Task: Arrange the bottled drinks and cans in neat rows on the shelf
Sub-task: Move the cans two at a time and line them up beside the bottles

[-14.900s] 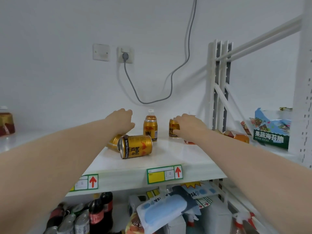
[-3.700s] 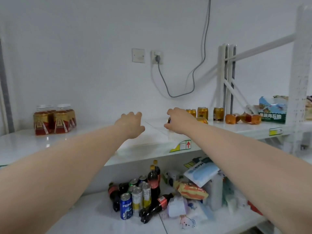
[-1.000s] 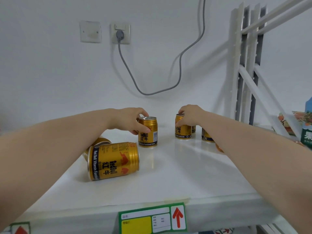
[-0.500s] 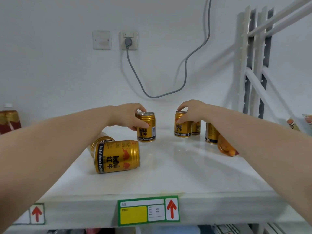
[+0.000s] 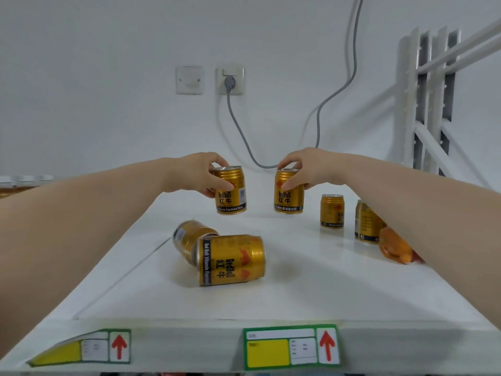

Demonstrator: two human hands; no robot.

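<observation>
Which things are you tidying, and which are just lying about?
Job: left hand, right hand, left gripped Red Bull can, right gripped can, next standing can, rightmost standing can, front tipped can, back tipped can, tipped orange bottle, shelf.
Lying about: price label, wall socket, grey cable.

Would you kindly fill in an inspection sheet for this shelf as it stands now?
Surface: white shelf, price label on front edge.
Job's things: left can and right can upright; third can and fourth can standing at right; front fallen can and rear fallen can on their sides; orange bottle lying at right.
Clutter: nothing seen.
Hands: left hand grips left can; right hand grips right can.
Cables: grey cable plugged into wall socket.
Surroundings: switch plate, shelf upright.
</observation>
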